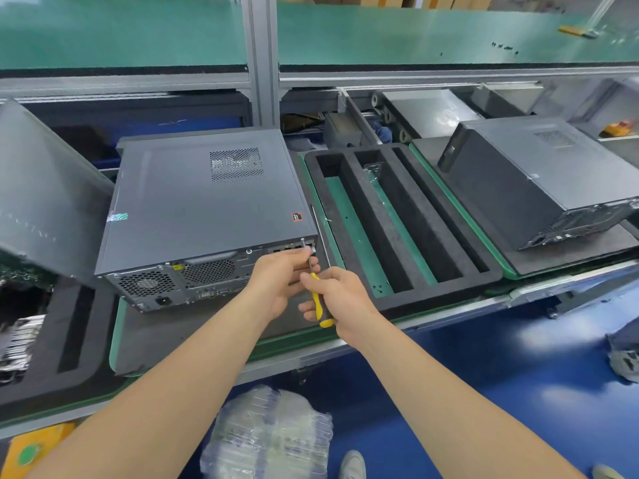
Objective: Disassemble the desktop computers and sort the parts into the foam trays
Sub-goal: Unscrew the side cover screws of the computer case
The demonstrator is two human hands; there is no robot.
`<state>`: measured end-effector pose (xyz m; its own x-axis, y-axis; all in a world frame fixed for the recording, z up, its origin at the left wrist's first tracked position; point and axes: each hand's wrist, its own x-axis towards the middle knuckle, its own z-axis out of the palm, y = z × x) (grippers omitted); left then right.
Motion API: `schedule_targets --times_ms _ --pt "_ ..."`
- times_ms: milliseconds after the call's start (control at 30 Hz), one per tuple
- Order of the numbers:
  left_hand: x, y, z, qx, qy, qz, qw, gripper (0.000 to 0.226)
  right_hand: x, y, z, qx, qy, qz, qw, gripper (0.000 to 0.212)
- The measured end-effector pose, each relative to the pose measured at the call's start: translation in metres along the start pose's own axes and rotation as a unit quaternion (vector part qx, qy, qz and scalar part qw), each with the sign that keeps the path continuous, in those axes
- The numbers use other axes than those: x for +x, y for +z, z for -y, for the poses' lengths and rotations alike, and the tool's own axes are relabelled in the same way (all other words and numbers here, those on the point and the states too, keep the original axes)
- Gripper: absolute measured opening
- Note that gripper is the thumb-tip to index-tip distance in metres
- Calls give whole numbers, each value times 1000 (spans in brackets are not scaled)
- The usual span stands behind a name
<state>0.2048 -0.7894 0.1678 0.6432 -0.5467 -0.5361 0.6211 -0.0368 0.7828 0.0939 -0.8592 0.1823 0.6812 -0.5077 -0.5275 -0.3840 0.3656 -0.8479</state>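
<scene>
Head view: we are at the very start. Our right hand (345,299) grips the handle of the screwdriver (316,300), fingers clamped round it, while our left hand (280,281) pinches its shaft, steadying the tip at a rear-corner screw of the computer (207,202). That computer lies flat, cover on, just left of the foam tray (366,205), whose slots look nearly bare. A second computer (539,181) beyond the tray is also closed. We judge everything remains: covers, parts, sorting.

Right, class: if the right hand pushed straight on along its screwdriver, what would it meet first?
Probably the left hand, whose fingers seem to pinch the shaft just ahead of the right hand. Beyond, the screwdriver tip meets the computer rear panel; depth is unclear.
</scene>
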Motion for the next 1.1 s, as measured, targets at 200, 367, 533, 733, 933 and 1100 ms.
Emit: schedule_targets --times_ms 200,367,533,733,933,1100 --pt "3 7 -3 6 -1 -34 999 21 -1 7 0 -91 -31 -60 994 37" --pt "5 6 -3 11 -2 -34 999 17 -5 0 2 40 81 50 995 38" --pt "4 8 -2 5 -23 -7 1000 12 -8 -25 -1 110 131 208 963 52" --pt "8 4 1 -22 -14 27 999 18 -4 -24 -4 36 42 187 981 33" --pt "10 -2 -2 -18 -29 43 999 22 1 -15 -7 -123 -41 27 991 23" --pt "8 2 -2 -18 -18 32 999 23 7 -6 -11 -373 -154 -128 906 18"
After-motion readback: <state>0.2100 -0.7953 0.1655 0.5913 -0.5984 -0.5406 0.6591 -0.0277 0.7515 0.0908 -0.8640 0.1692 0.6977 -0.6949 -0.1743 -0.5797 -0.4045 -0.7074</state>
